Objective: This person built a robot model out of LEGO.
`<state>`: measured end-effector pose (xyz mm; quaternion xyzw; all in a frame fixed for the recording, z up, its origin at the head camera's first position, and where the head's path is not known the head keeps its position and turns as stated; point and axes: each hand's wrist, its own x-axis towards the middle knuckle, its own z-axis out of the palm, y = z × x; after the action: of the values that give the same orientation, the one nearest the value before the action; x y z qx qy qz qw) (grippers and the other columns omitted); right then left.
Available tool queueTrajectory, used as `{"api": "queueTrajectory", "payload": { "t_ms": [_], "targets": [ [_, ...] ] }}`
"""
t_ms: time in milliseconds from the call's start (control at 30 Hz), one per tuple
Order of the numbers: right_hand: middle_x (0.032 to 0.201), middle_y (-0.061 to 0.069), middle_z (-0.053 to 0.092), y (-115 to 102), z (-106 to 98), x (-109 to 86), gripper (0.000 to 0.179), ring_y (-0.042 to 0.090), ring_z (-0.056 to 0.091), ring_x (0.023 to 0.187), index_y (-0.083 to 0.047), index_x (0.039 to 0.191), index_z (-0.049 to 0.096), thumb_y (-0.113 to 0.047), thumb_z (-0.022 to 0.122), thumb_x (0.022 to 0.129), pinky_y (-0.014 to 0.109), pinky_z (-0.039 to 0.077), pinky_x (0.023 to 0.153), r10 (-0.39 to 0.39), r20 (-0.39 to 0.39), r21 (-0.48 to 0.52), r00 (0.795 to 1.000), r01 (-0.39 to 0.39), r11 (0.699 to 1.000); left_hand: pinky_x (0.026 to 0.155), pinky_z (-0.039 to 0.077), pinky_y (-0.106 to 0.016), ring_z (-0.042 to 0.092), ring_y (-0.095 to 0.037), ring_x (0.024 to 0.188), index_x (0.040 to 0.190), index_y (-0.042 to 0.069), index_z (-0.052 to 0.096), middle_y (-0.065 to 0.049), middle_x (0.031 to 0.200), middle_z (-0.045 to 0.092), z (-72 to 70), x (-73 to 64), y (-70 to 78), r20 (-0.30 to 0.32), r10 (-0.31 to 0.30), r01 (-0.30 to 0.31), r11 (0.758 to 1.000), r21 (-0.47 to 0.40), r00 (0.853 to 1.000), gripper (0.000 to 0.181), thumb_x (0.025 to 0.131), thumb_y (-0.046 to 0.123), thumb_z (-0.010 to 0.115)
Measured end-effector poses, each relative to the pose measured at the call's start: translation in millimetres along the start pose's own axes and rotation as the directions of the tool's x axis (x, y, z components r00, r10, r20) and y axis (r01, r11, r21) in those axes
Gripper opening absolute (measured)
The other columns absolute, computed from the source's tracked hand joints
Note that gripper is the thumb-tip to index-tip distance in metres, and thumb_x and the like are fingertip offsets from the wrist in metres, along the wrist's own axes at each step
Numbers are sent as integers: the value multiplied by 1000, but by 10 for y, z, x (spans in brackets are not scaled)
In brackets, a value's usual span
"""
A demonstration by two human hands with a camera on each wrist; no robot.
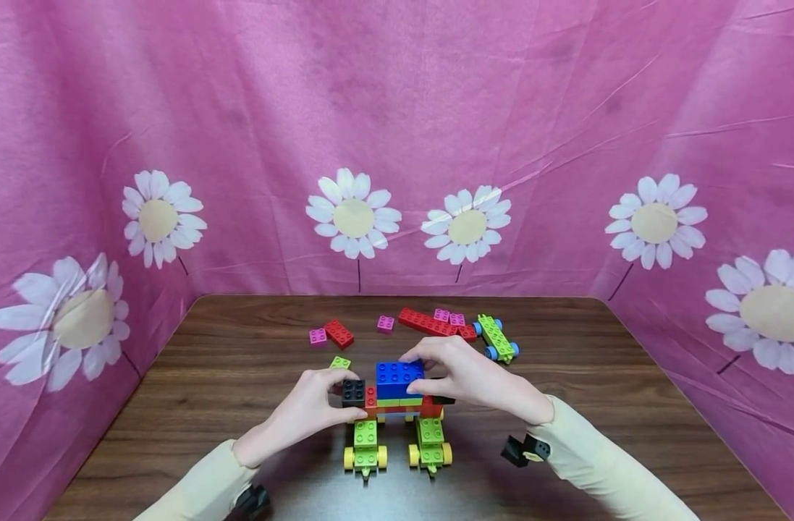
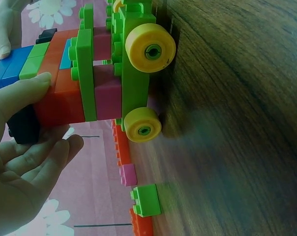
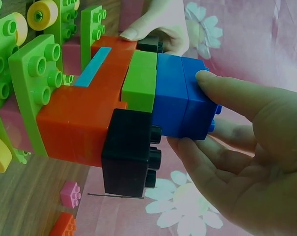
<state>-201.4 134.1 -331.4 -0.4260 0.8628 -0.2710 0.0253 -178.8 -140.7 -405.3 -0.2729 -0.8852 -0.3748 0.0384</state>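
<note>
A toy vehicle of building bricks stands on two green wheeled bases (image 1: 365, 457) with yellow wheels. Pink bricks (image 2: 108, 91), green plates (image 2: 86, 73) and red bricks (image 2: 65, 98) are stacked above them. At the left end, my left hand (image 1: 315, 401) grips a black brick (image 1: 353, 391), its thumb against the red brick beside it. My right hand (image 1: 462, 376) pinches the upper blue brick (image 1: 399, 373) between thumb and fingers. Below lie another blue brick (image 3: 170, 98) and light green bricks (image 3: 140, 81). A second black brick (image 3: 126, 152) sits on the right end.
Behind the vehicle lie a green brick (image 1: 341, 362), a red brick (image 1: 339, 333), small pink bricks (image 1: 385, 323) and a long red brick (image 1: 425, 321). A green wheeled base (image 1: 496, 337) with blue wheels stands back right. Pink flowered cloth (image 1: 397, 130) surrounds the wooden table (image 1: 240, 347).
</note>
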Motion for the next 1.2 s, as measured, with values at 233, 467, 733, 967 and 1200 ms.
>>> {"api": "queueTrajectory", "payload": {
  "t_ms": [233, 467, 733, 967, 1200],
  "targets": [
    [111, 2, 73, 13, 25, -9, 34, 7, 67, 94, -10, 119, 69, -25, 74, 89, 24, 58, 82, -47, -18, -26, 999, 46, 999, 72, 56, -21, 67, -6, 80, 105, 7, 71, 0, 91, 74, 4, -5, -15, 6, 2, -2, 1000, 4, 1000, 39, 78, 33, 84],
    [110, 1, 73, 37, 25, -16, 32, 6, 67, 93, -11, 119, 68, -26, 72, 91, 25, 58, 82, -78, -33, -23, 996, 77, 997, 72, 55, -21, 67, -7, 81, 105, 7, 71, 0, 91, 74, 7, -2, -17, 3, -1, 1, 1000, 13, 1000, 39, 78, 34, 84],
    [111, 1, 72, 40, 21, -34, 34, 7, 67, 93, -11, 119, 68, -25, 75, 89, 24, 57, 82, -86, -31, -32, 996, 85, 996, 74, 57, -22, 69, -12, 82, 105, 7, 70, 0, 91, 74, 20, -7, -26, 5, 16, -16, 1000, 5, 1000, 40, 79, 33, 84],
    [110, 0, 72, 51, 23, -48, 35, 5, 65, 90, -11, 120, 68, -26, 74, 89, 22, 56, 78, -94, -33, -45, 995, 93, 995, 74, 57, -22, 69, -11, 82, 105, 8, 70, 0, 91, 74, 22, -21, -16, 7, 19, -19, 1000, -1, 1000, 39, 79, 33, 83],
    [111, 0, 72, 40, 17, -60, 35, 5, 65, 90, -12, 121, 68, -26, 74, 89, 23, 57, 79, -101, -14, -39, 995, 100, 994, 76, 57, -23, 67, -8, 83, 106, 9, 70, 1, 92, 74, 10, -37, 4, 20, 3, -3, 1000, 2, 1000, 40, 79, 35, 84]
  ]
}}
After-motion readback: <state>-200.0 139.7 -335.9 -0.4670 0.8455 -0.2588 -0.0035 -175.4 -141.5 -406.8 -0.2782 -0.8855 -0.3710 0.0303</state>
